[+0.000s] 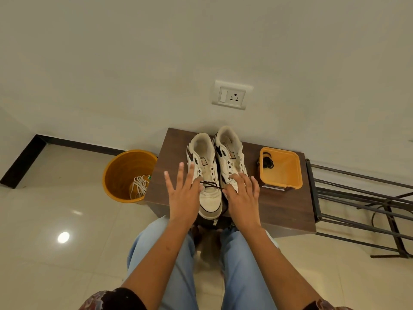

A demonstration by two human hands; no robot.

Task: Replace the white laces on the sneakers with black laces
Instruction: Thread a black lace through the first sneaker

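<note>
We saw a cream wall [201,41] filling the upper half of the frame, with a white switch-and-socket plate [232,95] at center. Glossy floor tiles [55,220] spread across the lower left, leaving open room to the left of the furniture. A dark wooden table [279,209] stood against the wall at center, its near edge just above our knees in light jeans [178,265]. A black metal rack [368,209] stood right against the table's right edge.

An orange bucket [120,166] stood on the floor touching the table's left edge, and the white laces [139,186] lay loosely bundled inside it. A square orange tub [282,168] sat on the table's right part, well inside the edge, holding a coiled black lace [267,163] against its left wall.

Two white sneakers stood side by side at the table's center, heels toward the wall. The left sneaker [209,198] had its toe overhanging the near edge; the right sneaker [231,157] lay just beside it.

Our left hand [183,198] pinched one end of a second black lace [211,185] stretched across the left sneaker's lowest eyelets, its other fingers spread. Our right hand [243,198] pinched the other end, fingers resting on the right sneaker.
</note>
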